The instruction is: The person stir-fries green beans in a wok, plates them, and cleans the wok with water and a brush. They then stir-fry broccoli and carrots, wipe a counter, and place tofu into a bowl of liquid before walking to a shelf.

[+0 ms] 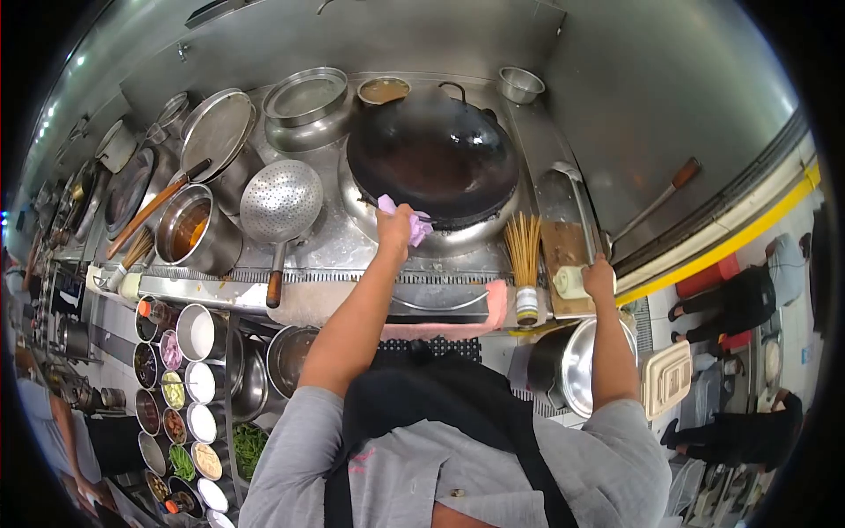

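A large dark wok sits tilted on the round metal burner ring. My left hand is closed on a bunched purple cloth at the wok's near rim, by its handle. On the right, my right hand is closed at the lower end of a long metal ladle, above a wooden board. A pale cream object lies right beside those fingers. Just left of the board stands a bundle of thin bamboo sticks, a wok brush.
A perforated strainer and a steel pot of reddish-brown liquid stand left. Cups of ingredients fill the lower left. A wooden-handled tool leans right. A lidded pot stands below. Other people are at both sides.
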Demonstrator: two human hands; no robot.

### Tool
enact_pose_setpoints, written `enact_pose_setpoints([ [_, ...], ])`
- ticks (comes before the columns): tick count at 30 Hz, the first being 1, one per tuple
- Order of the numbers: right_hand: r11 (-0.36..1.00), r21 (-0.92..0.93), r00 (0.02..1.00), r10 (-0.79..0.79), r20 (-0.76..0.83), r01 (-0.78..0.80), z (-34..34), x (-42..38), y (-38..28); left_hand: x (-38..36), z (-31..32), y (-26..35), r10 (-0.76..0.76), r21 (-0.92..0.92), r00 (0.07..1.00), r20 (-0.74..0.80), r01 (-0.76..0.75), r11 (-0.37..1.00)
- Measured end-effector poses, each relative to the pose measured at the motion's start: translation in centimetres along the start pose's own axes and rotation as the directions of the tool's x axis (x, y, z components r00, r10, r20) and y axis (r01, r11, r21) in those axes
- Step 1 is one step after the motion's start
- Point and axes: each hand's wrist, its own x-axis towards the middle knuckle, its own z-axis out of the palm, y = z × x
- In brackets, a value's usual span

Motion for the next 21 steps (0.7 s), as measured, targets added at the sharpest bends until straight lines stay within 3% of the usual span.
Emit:
enact_pose_setpoints([
  [1,0.991,0.052,0.989,-0.114,-0.097,0.12,-1.0,0.5,-0.8,-0.8,-0.1,1.2,-0.058,0.017,0.993,0.106,0.056,0.998],
  [2,0.974,0.225,0.999,0.011,0.03,-0.018,-1.9,0.8,-1.6,-0.1,-0.4,0.2,-0.07,0.013,0.989,0.129,0.069,0.998],
  [4,0.82,0.482,0.929,0.149,0.339,-0.307,-3.9,2.0,-6.0,2.2,-1.1,-1.8,-0.066,-0.012,0.987,0.147,0.068,0.998],
  [7,0.336,0.885,0.929,-0.067,0.364,-0.323,-2.3,3.2,-12.4,-0.5,-4.0,0.7,-0.108,-0.044,0.967,0.231,0.122,0.992],
  [8,0.377,0.879,0.915,-0.158,0.371,-0.291,-1.6,5.0,-14.5,-0.8,-6.4,1.1,-0.151,-0.072,0.946,0.288,0.179,0.981],
  [10,0.444,0.869,0.866,-0.322,0.382,-0.218,-1.9,8.6,-19.6,-1.8,-10.7,1.0,-0.136,-0.003,0.963,0.234,0.141,0.99],
  [12,0.481,0.846,0.796,-0.408,0.447,-0.228,-1.4,11.7,-26.0,-2.7,-14.2,0.5,0.01,0.215,1.0,0.01,-0.012,0.977],
  [15,0.468,0.86,0.734,-0.508,0.451,-0.205,1.7,15.4,-35.3,-5.9,-17.9,0.5,0.239,0.591,0.964,-0.114,-0.128,0.797],
  [16,0.46,0.868,0.71,-0.546,0.444,-0.189,2.6,16.2,-38.6,-6.6,-18.3,0.5,0.238,0.671,0.961,-0.138,-0.086,0.737],
  [17,0.54,0.834,0.712,-0.542,0.447,-0.112,3.5,16.9,-42.0,-7.2,-18.1,0.1,0.231,0.737,0.955,-0.183,-0.022,0.675],
  [18,0.595,0.797,0.694,-0.529,0.487,-0.105,5.1,18.0,-45.2,-5.0,-20.4,-4.4,0.262,0.828,0.955,-0.141,-0.031,0.56],
  [19,0.638,0.759,0.675,-0.504,0.539,-0.13,6.3,19.0,-48.2,-6.4,-18.8,-3.9,0.34,0.857,0.913,-0.225,0.019,0.515],
  [20,0.601,0.776,0.626,-0.534,0.568,-0.192,11.6,23.3,-50.4,-6.2,-18.5,-4.8,0.385,0.877,0.886,-0.257,0.047,0.479],
  [21,0.626,0.762,0.497,-0.614,0.613,-0.166,17.6,29.0,-52.3,-5.6,-17.9,-5.5,0.414,0.904,0.851,-0.324,0.15,0.4],
])
